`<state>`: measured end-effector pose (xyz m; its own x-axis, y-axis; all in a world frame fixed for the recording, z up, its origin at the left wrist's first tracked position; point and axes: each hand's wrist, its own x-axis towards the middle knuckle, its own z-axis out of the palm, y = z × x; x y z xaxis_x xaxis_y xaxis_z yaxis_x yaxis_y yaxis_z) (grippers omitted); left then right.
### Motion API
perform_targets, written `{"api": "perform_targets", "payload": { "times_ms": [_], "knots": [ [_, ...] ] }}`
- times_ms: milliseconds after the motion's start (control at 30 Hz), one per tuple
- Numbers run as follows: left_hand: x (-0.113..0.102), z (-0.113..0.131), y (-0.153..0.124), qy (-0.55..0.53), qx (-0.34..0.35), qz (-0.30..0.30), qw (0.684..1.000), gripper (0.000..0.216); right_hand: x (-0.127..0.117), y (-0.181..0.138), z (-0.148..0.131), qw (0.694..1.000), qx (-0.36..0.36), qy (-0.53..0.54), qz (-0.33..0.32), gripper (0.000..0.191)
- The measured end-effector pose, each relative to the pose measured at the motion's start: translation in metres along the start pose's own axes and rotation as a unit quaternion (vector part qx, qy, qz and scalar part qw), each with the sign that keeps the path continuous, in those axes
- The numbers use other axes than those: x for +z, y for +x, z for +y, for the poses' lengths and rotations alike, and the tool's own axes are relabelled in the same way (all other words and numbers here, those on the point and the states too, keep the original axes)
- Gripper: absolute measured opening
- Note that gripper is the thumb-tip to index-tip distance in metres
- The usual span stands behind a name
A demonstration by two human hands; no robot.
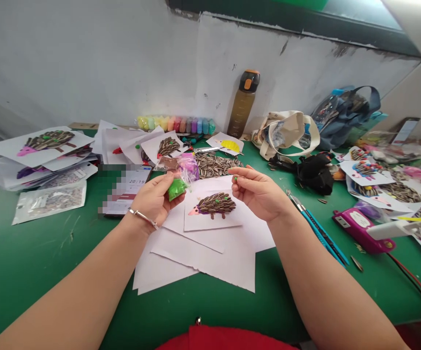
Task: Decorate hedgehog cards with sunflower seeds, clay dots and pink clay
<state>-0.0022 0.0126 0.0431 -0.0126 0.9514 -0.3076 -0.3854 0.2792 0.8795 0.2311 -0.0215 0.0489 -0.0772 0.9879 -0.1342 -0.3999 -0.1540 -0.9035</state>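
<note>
My left hand [154,197] is closed on a small clear bag of bright green modelling clay [177,188]. Between the thumb and fingertips of my right hand [256,189] is a tiny green clay ball [236,178]. Below and between both hands lies a card with a hedgehog picture [216,204], its back covered in sunflower seeds, with a pink snout and green dots among the seeds. White paper sheets [210,260] are spread under the card. Just beyond my left hand sit bags of brown and purple clay [186,165].
A pile of sunflower seeds [214,166] lies behind the card. Finished hedgehog cards [50,141] are stacked at left, near a phone [132,187]. A bottle [244,104] stands by the wall. Blue-handled tools [318,228] and a magenta device [361,229] lie at right.
</note>
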Motion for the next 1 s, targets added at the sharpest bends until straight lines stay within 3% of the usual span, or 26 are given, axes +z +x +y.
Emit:
{"api": "perform_targets", "payload": {
  "times_ms": [300, 600, 800, 933, 1000],
  "knots": [
    [-0.003, -0.002, 0.002, 0.004, -0.009, -0.008, 1.0, 0.011, 0.0, 0.001, 0.006, 0.999, -0.008, -0.038, -0.039, 0.016],
    [-0.003, -0.001, 0.003, 0.029, -0.002, -0.012, 1.0, 0.017, 0.005, 0.001, 0.009, 0.987, -0.004, -0.16, 0.013, 0.021],
    [-0.003, -0.001, 0.002, 0.029, 0.0, -0.018, 0.999, 0.021, 0.007, 0.002, 0.012, 0.956, -0.061, -0.278, 0.065, 0.023],
    [-0.002, -0.001, 0.001, 0.031, -0.004, -0.02, 0.999, 0.021, 0.006, 0.004, 0.018, 0.951, -0.068, -0.295, 0.056, 0.011],
    [-0.002, -0.001, 0.001, 0.028, -0.006, -0.02, 0.999, 0.019, 0.005, 0.005, 0.021, 0.948, -0.069, -0.306, 0.056, 0.017]
  ]
}}
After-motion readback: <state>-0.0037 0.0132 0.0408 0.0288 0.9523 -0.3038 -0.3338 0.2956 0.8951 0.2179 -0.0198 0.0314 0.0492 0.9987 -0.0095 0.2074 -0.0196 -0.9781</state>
